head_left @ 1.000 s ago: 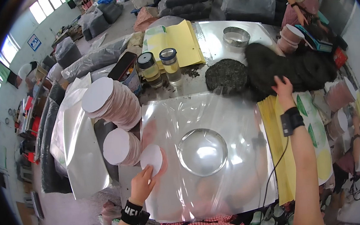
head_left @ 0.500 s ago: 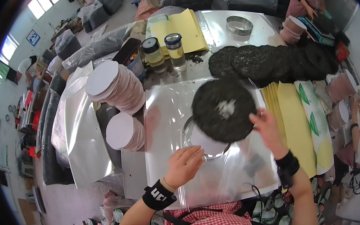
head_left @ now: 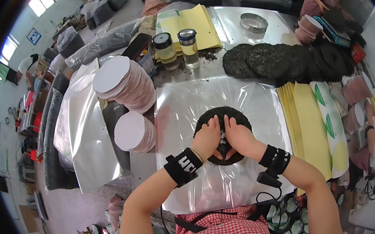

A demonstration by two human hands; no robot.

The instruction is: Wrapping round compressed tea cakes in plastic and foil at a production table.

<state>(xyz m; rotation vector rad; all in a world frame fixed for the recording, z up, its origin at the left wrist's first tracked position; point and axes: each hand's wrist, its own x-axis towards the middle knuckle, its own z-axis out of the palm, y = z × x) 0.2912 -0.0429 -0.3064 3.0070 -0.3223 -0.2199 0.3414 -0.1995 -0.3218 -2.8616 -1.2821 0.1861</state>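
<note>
Under my work lies a large clear plastic sheet (head_left: pixel 174 118), in the centre of the frame. In the upper right, a row of dark round cakes (head_left: pixel 277 61) overlaps one on another. At the right, beside the sheet, I see yellow papers (head_left: pixel 308 128). In the left part stands a tall, leaning stack of white paper rounds (head_left: pixel 125 84).

One dark cake (head_left: pixel 222 132) lies upon the sheet, at the middle of the frame. My left hand (head_left: pixel 207 137) and my right hand (head_left: pixel 239 137) both rest on it, side by side, fingers straight and held close together, thumbs pointing inward. Whether the thumbs touch, I cannot tell. A thin metal ring (head_left: pixel 254 22) stands in the upper part, apart from my hands.
</note>
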